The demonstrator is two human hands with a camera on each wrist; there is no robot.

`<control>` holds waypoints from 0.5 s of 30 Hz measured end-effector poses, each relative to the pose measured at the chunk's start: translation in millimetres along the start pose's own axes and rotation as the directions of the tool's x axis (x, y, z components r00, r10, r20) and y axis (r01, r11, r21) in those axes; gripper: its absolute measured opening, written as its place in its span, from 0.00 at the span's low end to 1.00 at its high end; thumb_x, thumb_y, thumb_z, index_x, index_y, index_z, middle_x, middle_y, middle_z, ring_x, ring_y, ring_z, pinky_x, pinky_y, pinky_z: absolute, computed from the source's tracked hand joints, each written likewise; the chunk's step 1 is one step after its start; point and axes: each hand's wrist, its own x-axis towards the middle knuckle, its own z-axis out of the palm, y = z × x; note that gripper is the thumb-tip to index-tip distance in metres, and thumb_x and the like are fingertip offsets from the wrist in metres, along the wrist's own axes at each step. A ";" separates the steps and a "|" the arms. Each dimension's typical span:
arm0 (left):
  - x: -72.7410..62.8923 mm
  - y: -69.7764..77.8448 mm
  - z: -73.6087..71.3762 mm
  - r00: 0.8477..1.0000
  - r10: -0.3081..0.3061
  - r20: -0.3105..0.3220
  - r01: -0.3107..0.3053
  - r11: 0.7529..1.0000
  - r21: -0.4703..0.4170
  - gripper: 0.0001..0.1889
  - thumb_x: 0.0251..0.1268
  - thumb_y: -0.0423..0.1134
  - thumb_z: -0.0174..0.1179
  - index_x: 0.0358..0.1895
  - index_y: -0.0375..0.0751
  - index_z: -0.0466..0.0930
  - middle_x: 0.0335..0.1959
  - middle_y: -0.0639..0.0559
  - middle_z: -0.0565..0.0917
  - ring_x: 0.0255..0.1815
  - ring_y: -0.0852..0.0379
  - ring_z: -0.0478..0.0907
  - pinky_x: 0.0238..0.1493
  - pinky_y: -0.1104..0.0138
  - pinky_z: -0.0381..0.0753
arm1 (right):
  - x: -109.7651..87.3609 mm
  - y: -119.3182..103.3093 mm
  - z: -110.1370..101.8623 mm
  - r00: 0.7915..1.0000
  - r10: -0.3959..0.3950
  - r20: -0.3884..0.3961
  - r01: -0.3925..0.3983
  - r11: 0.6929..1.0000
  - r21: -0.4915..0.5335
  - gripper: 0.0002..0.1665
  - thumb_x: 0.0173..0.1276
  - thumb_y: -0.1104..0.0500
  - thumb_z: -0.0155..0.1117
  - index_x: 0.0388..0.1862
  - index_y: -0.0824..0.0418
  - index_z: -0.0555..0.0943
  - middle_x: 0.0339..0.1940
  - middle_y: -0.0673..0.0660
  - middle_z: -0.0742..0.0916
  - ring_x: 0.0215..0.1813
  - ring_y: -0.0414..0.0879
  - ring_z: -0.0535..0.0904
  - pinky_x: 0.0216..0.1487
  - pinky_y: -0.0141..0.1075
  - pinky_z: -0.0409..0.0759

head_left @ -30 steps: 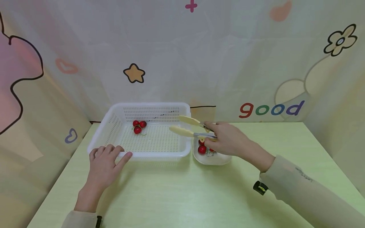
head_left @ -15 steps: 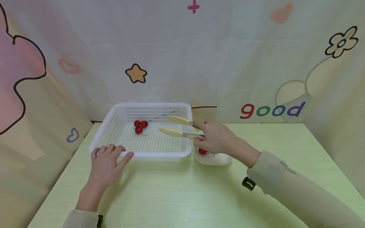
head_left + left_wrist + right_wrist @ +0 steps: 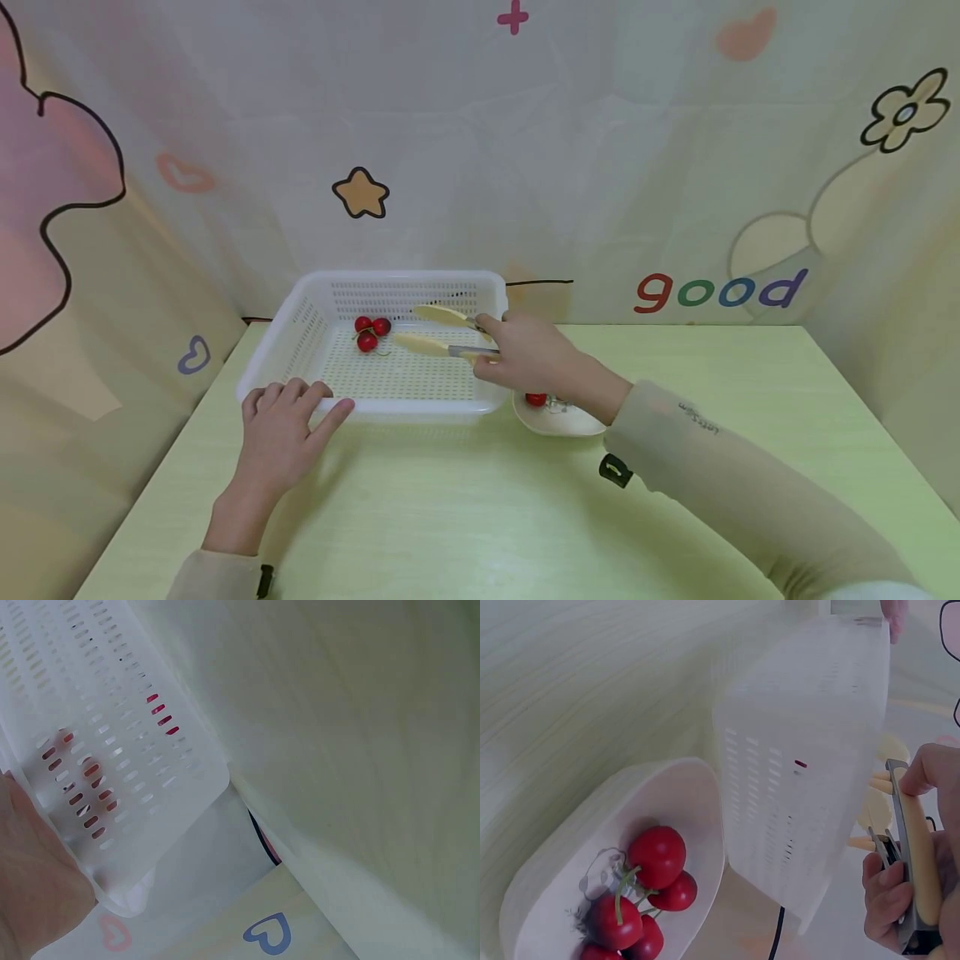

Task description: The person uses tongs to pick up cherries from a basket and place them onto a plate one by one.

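Observation:
My left hand [image 3: 277, 433] grips the near left rim of a white perforated plastic basket [image 3: 420, 407]. Its fingers reach over the rim and show through the holes in the left wrist view. Three red cherries [image 3: 367, 342] lie together inside, toward the back left. My right hand [image 3: 528, 358] holds food tongs [image 3: 423, 344] with cream tips and metal arms above the basket. The tips stand apart, nothing between them, to the right of those cherries. Several more cherries [image 3: 658, 856] with green stems sit in a white dish [image 3: 694, 787], partly hidden under my right arm in the head view.
The dish stands close by the basket's right side on a pale green table [image 3: 450, 508]. A printed cloth [image 3: 480, 167] with drawings and the word "good" hangs behind the table and along its sides.
My right hand has carried the spread tongs leftward, from above the dish to over the basket, nearing the three cherries. The left hand keeps its place on the rim.

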 end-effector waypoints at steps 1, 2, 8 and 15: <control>0.0 -0.1 0.0 1.000 -0.001 -0.001 0.001 1.000 0.000 0.25 0.77 0.63 0.52 0.49 0.43 0.82 0.43 0.44 0.79 0.51 0.35 0.69 0.61 0.36 0.53 | 2.9 -2.3 0.9 1.000 0.007 0.008 -0.007 1.000 -0.006 0.34 0.68 0.48 0.55 0.71 0.62 0.72 0.37 0.55 0.82 0.30 0.46 0.74 0.23 0.35 0.69; 0.0 -0.2 -0.1 1.000 -0.002 -0.002 0.002 1.000 -0.001 0.25 0.77 0.63 0.52 0.48 0.43 0.82 0.43 0.44 0.79 0.51 0.35 0.69 0.61 0.36 0.53 | 5.7 -4.6 1.6 1.000 0.012 0.015 -0.012 1.000 -0.012 0.35 0.68 0.48 0.55 0.71 0.61 0.72 0.38 0.55 0.82 0.31 0.46 0.75 0.23 0.35 0.70; 0.1 -0.6 -0.3 1.000 -0.007 -0.007 0.007 1.000 -0.002 0.25 0.77 0.63 0.52 0.48 0.43 0.82 0.43 0.44 0.79 0.52 0.35 0.69 0.62 0.36 0.53 | 22.3 -19.2 6.1 0.999 0.017 0.044 -0.015 0.999 -0.050 0.32 0.69 0.47 0.56 0.69 0.60 0.74 0.43 0.54 0.83 0.35 0.46 0.77 0.27 0.37 0.74; 0.3 -0.1 -0.2 1.000 -0.002 -0.004 0.002 1.000 0.001 0.25 0.76 0.63 0.52 0.48 0.43 0.82 0.43 0.44 0.79 0.51 0.35 0.70 0.61 0.36 0.54 | 34.6 -28.9 20.3 0.998 -0.015 0.063 0.021 0.995 -0.098 0.26 0.71 0.48 0.55 0.61 0.62 0.76 0.35 0.52 0.81 0.31 0.45 0.76 0.26 0.37 0.74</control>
